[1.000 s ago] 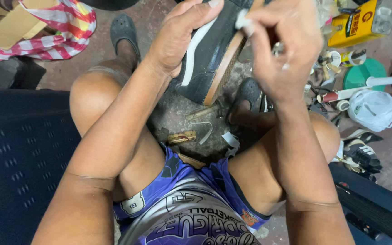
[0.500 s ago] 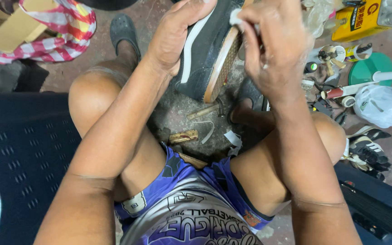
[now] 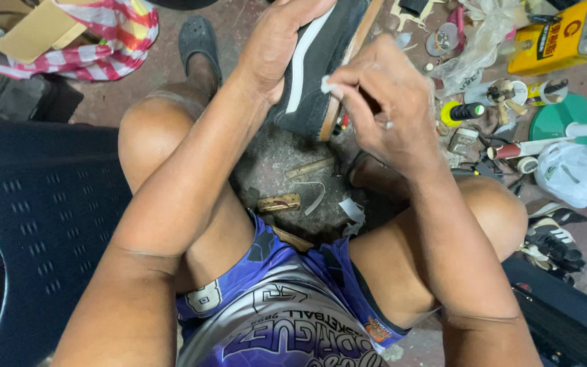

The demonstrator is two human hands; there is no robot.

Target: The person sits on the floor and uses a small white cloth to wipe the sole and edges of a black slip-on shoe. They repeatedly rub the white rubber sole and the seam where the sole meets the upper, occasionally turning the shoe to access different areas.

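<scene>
I sit with my knees apart above a stained concrete floor. My left hand (image 3: 281,42) grips a black sneaker (image 3: 321,64) with a white side stripe and a tan sole edge, holding it up on its side. My right hand (image 3: 382,102) pinches a small white scrap (image 3: 329,86) against the sole edge at the shoe's heel end. What else the right fingers may hide I cannot see.
Strips and offcuts (image 3: 310,194) lie on the floor between my feet. A yellow can (image 3: 552,39), a green lid (image 3: 565,119), small bottles and a white plastic bag (image 3: 575,173) crowd the right. A dark plastic chair (image 3: 35,204) stands left, a striped bag (image 3: 96,41) behind it.
The shoe and both hands now sit lower and further left in view. My right hand stays pinched at the sole edge, now near the heel end.
</scene>
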